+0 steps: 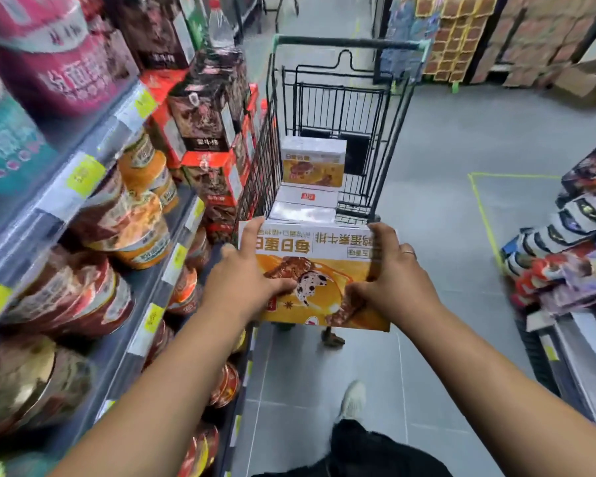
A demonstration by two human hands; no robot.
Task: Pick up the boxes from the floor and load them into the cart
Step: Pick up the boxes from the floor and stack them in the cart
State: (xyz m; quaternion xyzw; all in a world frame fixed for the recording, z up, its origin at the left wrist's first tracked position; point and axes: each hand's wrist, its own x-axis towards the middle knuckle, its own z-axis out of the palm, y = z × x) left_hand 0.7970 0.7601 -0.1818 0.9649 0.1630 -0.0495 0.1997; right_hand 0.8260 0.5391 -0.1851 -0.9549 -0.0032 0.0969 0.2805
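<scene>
I hold a white and orange box (pixel 319 270) with a steak picture in front of me, at the near end of the black wire cart (pixel 341 108). My left hand (pixel 245 273) grips its left edge and my right hand (pixel 389 273) grips its right edge, thumbs on the printed face. Inside the cart, an identical box (pixel 313 161) stands upright toward the far end. Two more white boxes (pixel 307 201) lie flat between it and the held box.
A shelf (pixel 93 187) with yellow price tags, jars and red boxes runs close along the cart's left side. Stacked packages (pixel 575 242) sit at the right. Grey tiled floor (pixel 441 173) with yellow tape lines lies between. My shoe (pixel 353 399) is below the box.
</scene>
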